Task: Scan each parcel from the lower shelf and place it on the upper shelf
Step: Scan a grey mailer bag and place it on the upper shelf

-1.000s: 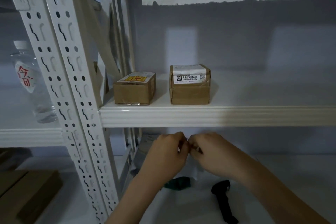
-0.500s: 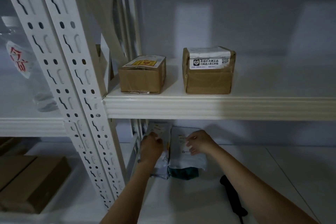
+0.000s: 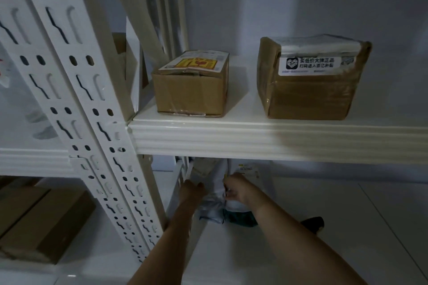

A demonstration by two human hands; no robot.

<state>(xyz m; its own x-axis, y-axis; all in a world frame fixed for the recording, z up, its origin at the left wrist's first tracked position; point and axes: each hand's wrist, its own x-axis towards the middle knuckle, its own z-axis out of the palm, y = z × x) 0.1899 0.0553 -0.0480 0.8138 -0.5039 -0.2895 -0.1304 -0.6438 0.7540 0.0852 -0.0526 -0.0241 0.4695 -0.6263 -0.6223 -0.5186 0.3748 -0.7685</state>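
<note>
Two taped cardboard parcels stand on the upper shelf (image 3: 254, 139): a small box with a yellow label (image 3: 191, 92) and a bigger box with a white label (image 3: 310, 90). Under it, on the lower shelf (image 3: 335, 250), several soft mailer bags lean upright at the back left. My left hand (image 3: 191, 191) rests against a grey bag (image 3: 212, 206). My right hand (image 3: 238, 188) pinches the edge of a white bag (image 3: 249, 170). A dark green parcel (image 3: 240, 218) lies at their foot. A black handheld scanner (image 3: 312, 223) lies to the right, half hidden by my right forearm.
A white perforated upright (image 3: 88, 109) stands at the left of the bay. Beyond it, flat cardboard boxes (image 3: 39, 220) lie on the neighbouring lower shelf. A grey wall closes the back.
My view has dropped and moved closer to the shelves. Both hands have reached deeper under the upper shelf, into the upright mailer bags, from a position together in front.
</note>
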